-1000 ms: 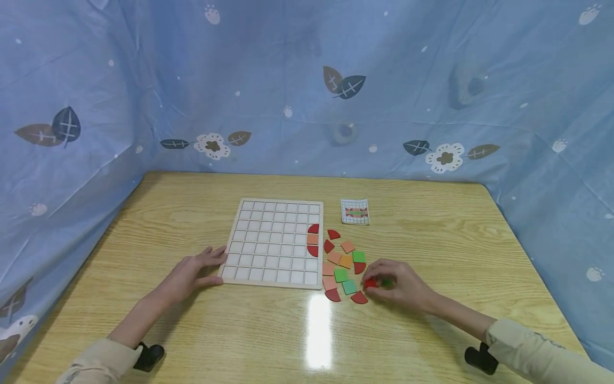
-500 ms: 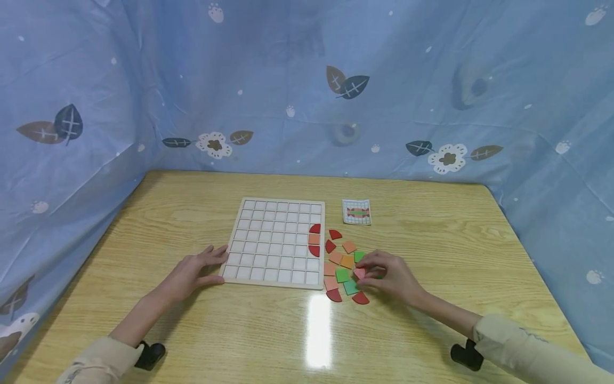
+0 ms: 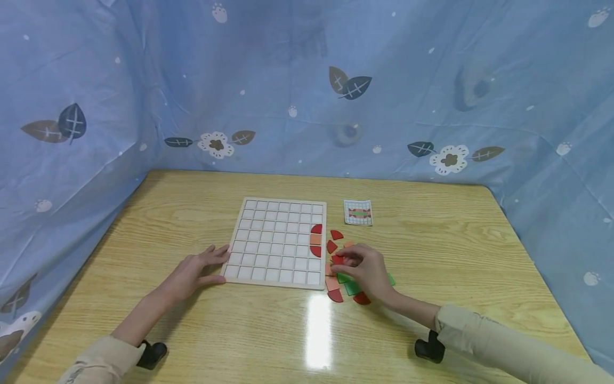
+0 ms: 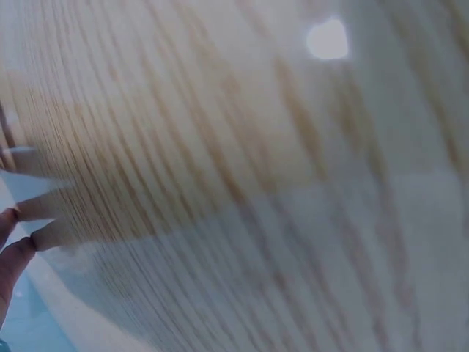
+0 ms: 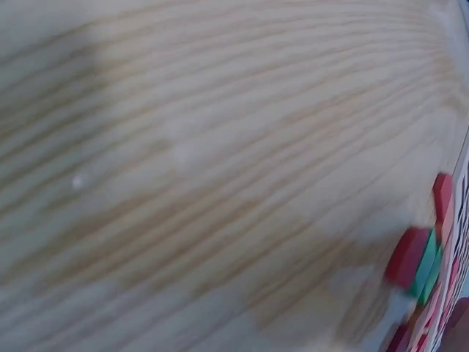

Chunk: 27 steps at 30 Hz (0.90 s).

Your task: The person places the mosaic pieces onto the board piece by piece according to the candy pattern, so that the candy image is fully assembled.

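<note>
A pale gridded board [image 3: 268, 261] lies on the table. My left hand [image 3: 192, 273] rests at its left edge with relaxed fingers; only fingertips [image 4: 16, 257] show in the left wrist view. In the board's right column sit a red quarter-circle tile [image 3: 316, 229], an orange square tile [image 3: 315, 239] and another red quarter-circle below. Just right of the board, my right hand [image 3: 368, 272] pinches a red quarter-circle tile [image 3: 337, 260] above the loose tiles and partly covers them. The right wrist view shows red [image 5: 407, 257] and green tiles at its right edge.
A small printed card [image 3: 358, 213] with a red, pink and green grid pattern lies behind the loose tiles. Loose red quarter-circles [image 3: 334, 296], green squares [image 3: 352, 288] and orange squares [image 3: 332, 283] lie beside the board. Blue patterned cloth [image 3: 288, 80] walls the table's back and sides.
My right hand has moved left and away from me, from the right of the loose tiles towards the board, with the red quarter-circle in its fingers. My left hand stays at the board's edge.
</note>
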Motion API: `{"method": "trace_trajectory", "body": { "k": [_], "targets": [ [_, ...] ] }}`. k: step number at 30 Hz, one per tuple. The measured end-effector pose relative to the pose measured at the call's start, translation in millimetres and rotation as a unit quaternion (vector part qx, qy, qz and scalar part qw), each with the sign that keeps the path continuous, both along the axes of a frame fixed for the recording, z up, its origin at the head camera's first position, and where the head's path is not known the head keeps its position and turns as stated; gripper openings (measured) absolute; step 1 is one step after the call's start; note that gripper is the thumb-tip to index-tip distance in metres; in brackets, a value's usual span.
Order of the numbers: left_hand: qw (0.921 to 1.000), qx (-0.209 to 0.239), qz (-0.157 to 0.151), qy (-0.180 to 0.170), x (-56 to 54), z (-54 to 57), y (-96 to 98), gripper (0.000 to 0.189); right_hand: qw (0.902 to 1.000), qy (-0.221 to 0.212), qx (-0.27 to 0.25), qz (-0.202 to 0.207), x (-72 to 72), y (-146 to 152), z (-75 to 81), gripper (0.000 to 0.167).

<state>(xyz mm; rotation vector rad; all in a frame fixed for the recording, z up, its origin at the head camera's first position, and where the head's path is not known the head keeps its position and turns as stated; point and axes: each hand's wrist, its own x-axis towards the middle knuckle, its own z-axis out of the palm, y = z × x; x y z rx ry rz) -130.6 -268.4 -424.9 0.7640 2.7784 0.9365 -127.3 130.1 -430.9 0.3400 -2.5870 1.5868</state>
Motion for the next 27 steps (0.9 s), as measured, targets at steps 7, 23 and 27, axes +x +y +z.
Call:
{"method": "trace_trajectory", "body": {
  "k": [7, 23, 27],
  "targets": [
    [1.0000, -0.004, 0.000, -0.006, -0.1, -0.5, -1.8, 0.063, 0.9991, -0.036, -0.019, -0.013, -5.8, -30, 1.8, 0.025],
    [1.0000, 0.002, 0.000, 0.006, 0.4, 0.0, -1.6, 0.062, 0.9977, 0.036, 0.053, 0.022, -32.6, -69, -6.4, 0.023],
    [1.0000, 0.001, 0.000, 0.006, -0.6, 0.2, -1.6, 0.062, 0.9956, 0.053, 0.071, 0.028, -35.4, -71, -7.8, 0.023]
  ]
}}
